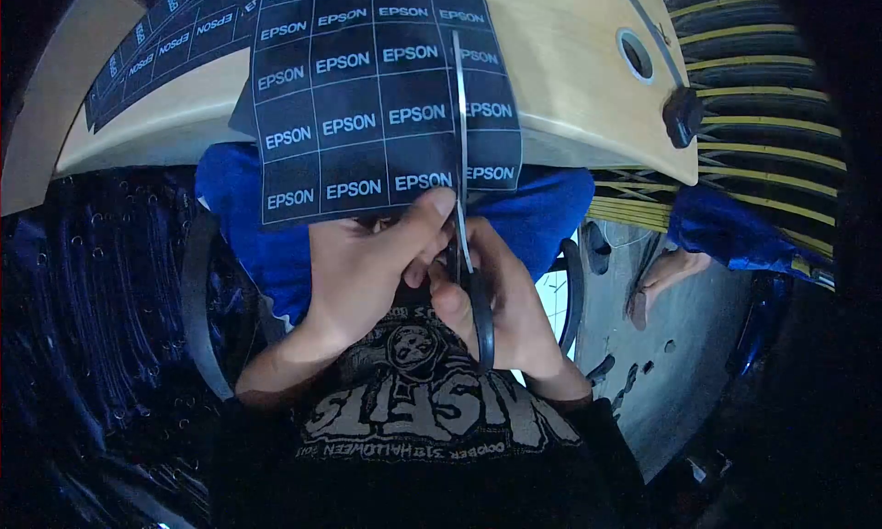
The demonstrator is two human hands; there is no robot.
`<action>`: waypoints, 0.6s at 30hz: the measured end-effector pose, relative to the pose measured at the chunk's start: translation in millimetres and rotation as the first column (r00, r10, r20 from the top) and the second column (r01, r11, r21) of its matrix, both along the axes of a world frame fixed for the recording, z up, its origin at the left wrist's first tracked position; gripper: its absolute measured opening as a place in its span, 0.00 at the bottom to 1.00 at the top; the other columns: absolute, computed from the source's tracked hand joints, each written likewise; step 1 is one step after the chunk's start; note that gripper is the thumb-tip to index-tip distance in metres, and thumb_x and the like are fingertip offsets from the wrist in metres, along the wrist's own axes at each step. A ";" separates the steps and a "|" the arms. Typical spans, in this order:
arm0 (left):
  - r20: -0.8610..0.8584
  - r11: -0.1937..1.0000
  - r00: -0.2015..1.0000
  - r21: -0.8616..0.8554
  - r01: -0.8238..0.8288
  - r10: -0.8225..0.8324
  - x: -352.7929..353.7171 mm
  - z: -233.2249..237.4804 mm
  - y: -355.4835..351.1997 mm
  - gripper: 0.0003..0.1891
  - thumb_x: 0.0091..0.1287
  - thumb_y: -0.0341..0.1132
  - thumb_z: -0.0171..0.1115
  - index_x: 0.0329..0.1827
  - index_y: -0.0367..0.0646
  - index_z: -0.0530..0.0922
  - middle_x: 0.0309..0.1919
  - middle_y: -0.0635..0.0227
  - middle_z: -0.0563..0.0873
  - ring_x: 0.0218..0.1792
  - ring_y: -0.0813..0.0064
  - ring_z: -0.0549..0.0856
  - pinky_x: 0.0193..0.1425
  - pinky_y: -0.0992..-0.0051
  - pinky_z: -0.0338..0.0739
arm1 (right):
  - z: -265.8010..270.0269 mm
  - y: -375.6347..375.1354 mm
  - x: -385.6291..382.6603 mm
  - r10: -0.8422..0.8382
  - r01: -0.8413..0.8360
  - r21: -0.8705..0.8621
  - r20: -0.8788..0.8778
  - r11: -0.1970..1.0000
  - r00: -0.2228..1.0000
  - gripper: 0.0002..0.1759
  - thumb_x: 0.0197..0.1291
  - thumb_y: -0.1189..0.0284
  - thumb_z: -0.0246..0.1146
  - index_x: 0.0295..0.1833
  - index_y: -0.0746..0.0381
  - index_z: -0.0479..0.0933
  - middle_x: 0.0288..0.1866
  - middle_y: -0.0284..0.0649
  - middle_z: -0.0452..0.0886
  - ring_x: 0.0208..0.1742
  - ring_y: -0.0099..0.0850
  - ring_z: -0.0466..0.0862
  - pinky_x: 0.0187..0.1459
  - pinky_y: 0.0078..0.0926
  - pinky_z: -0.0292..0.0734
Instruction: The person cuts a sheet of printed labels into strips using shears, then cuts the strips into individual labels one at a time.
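Note:
A black sheet (349,93) printed with a grid of EPSON labels hangs over the table's near edge toward me. My left hand (386,258) pinches its lower edge, thumb on top, close to the rightmost column. A pair of scissors (462,152) with black handles is in my right hand (501,299), fingers wrapped round the handles. One long blade lies over the sheet, pointing away from me along the line left of the last column. The other blade is hidden beneath the sheet.
More EPSON sheets (188,33) lie on the wooden table (570,79) at the back left, beside a cardboard piece (69,88). A round hole (635,55) pierces the tabletop. Yellow-edged slats (753,93) stand at the right, near another person's foot (657,286).

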State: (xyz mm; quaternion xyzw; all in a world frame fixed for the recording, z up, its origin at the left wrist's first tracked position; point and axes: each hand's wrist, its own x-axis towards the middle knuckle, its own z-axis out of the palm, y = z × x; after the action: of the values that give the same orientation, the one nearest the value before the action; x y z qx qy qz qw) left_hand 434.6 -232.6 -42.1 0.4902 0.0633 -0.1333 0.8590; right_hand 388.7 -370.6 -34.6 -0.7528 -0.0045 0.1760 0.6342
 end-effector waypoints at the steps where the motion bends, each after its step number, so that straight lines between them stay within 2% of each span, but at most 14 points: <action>1: -0.001 1.000 1.000 -0.002 0.001 -0.001 0.0 -0.1 0.3 0.05 0.62 0.27 0.59 0.28 0.38 0.76 0.18 0.72 0.77 0.15 0.87 0.72 0.16 0.86 0.63 | 0.4 0.7 0.4 -0.001 0.001 -0.002 -0.001 1.000 1.000 0.26 0.54 0.59 0.66 0.50 0.64 0.65 0.30 0.40 0.76 0.29 0.28 0.78 0.32 0.26 0.72; 3: -0.044 0.999 0.999 0.026 0.020 -0.019 -1.2 -1.1 1.9 0.05 0.63 0.27 0.59 0.28 0.38 0.76 0.18 0.72 0.77 0.15 0.87 0.73 0.16 0.86 0.64 | 1.4 2.8 1.5 -0.019 0.019 0.043 0.000 0.999 1.000 0.26 0.55 0.60 0.66 0.50 0.65 0.66 0.29 0.40 0.76 0.29 0.27 0.78 0.31 0.24 0.72; 6: -0.020 1.000 1.000 0.022 0.015 -0.015 -1.7 -2.4 3.0 0.06 0.63 0.28 0.60 0.28 0.38 0.76 0.18 0.72 0.77 0.15 0.87 0.73 0.16 0.86 0.64 | 2.9 2.0 2.8 0.001 -0.001 -0.022 0.001 1.000 1.000 0.26 0.54 0.60 0.66 0.50 0.65 0.65 0.30 0.40 0.76 0.30 0.25 0.78 0.32 0.23 0.72; 11: -0.036 1.000 0.999 0.010 0.023 -0.023 -2.9 -4.3 5.9 0.06 0.62 0.29 0.61 0.28 0.38 0.76 0.19 0.72 0.78 0.15 0.87 0.74 0.16 0.87 0.65 | -0.6 2.8 2.0 0.023 -0.023 0.023 0.023 0.999 0.999 0.24 0.56 0.62 0.66 0.50 0.65 0.65 0.31 0.38 0.76 0.29 0.23 0.76 0.32 0.22 0.72; 18: -0.044 0.999 0.999 0.041 0.031 -0.029 -6.9 -4.9 6.2 0.05 0.62 0.28 0.60 0.28 0.38 0.77 0.19 0.72 0.78 0.16 0.87 0.75 0.17 0.87 0.66 | 3.9 5.3 3.0 0.012 -0.012 0.032 0.002 0.999 1.000 0.26 0.57 0.62 0.64 0.52 0.67 0.64 0.34 0.40 0.78 0.36 0.24 0.80 0.37 0.23 0.74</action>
State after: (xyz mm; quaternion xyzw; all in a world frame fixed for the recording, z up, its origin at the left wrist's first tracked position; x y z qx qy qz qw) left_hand 427.8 -226.5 -47.0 0.5060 0.0774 -0.1555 0.8448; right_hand 391.7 -365.3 -30.7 -0.7426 -0.0124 0.1790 0.6452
